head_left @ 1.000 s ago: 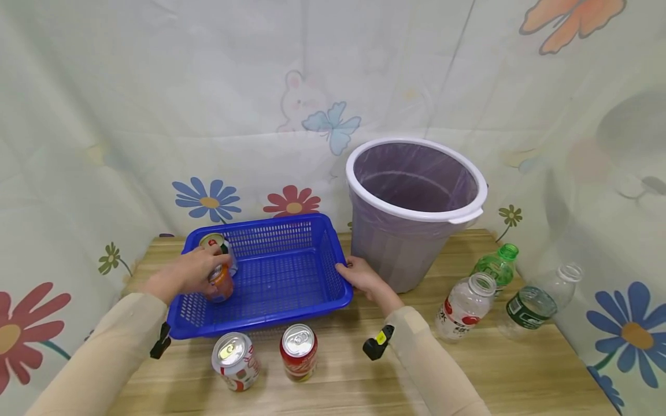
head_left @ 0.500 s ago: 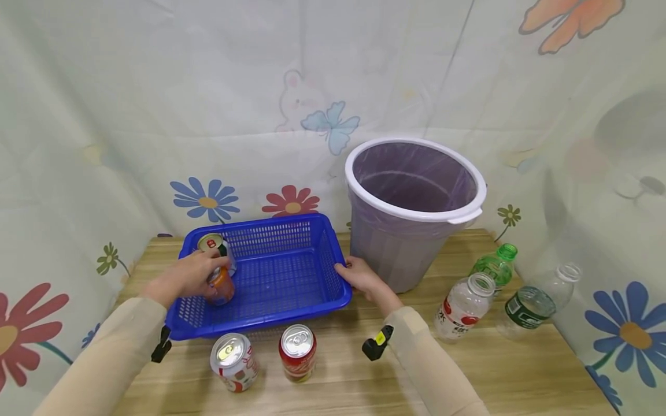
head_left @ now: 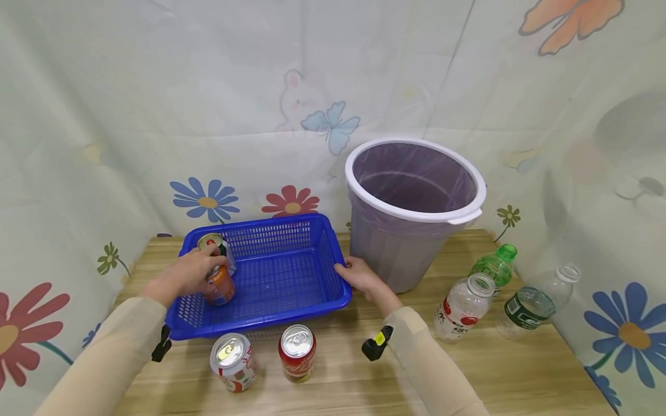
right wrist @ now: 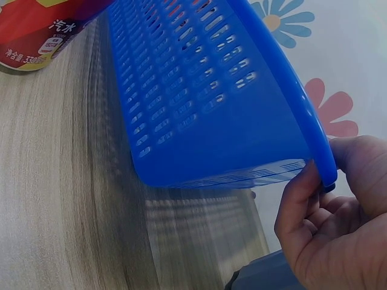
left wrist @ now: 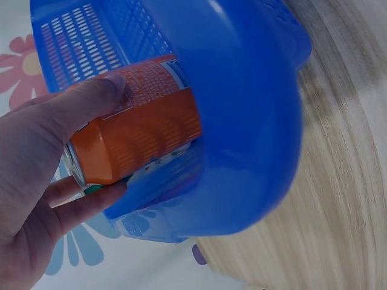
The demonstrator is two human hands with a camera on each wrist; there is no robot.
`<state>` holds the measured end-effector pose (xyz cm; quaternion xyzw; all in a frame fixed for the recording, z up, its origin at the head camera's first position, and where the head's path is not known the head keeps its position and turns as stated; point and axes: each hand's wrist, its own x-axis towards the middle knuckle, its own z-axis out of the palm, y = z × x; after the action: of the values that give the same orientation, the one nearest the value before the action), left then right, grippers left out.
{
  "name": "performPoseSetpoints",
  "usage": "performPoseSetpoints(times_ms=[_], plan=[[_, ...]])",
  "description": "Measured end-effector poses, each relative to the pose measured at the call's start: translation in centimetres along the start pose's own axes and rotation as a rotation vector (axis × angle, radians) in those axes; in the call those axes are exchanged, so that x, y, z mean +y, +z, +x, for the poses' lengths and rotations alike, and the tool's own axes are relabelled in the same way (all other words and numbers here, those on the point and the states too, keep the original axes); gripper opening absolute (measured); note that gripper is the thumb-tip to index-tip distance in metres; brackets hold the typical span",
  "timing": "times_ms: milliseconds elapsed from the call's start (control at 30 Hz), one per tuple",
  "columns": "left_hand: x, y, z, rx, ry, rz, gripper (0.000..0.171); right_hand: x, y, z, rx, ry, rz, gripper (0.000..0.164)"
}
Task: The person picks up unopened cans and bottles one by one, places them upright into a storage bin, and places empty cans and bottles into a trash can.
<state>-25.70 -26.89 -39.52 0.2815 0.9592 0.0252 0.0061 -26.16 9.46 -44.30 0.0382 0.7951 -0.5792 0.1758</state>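
In the head view a blue plastic basket (head_left: 276, 283) sits on the wooden table. My left hand (head_left: 189, 273) reaches over its left side and holds an orange can (head_left: 221, 286) standing inside. The left wrist view shows the thumb and fingers around the top part of that orange can (left wrist: 145, 121). Behind it in the basket's back left corner is another can (head_left: 213, 241), partly covered by the hand. My right hand (head_left: 362, 276) grips the basket's right rim. Thumb and curled fingers pinch that blue rim (right wrist: 302, 121) in the right wrist view.
In front of the basket stand a white can (head_left: 235, 363) and a red can (head_left: 298, 352). A grey bin (head_left: 400, 254) with a liner is behind my right hand. On the right are a green bottle (head_left: 496, 266), a red-labelled clear bottle (head_left: 463, 306) and a green-labelled bottle (head_left: 536, 306).
Almost nothing differs. The left hand and the orange can stay in the same corner of the basket, with only a slight shift of the fingers. The right hand keeps its place on the rim.
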Motion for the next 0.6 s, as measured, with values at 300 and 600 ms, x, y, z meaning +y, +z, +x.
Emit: performPoseSetpoints(times_ms=[300,600], plan=[[-0.04,0.22,0.1,0.011,-0.025,0.009,0.049,-0.09,0.04,0.02,0.001,-0.003,0.006,0.031],[-0.16,0.21,0.09,0.021,-0.035,0.013,0.049,0.06,0.04,0.13,0.003,-0.002,0.0,0.032]])
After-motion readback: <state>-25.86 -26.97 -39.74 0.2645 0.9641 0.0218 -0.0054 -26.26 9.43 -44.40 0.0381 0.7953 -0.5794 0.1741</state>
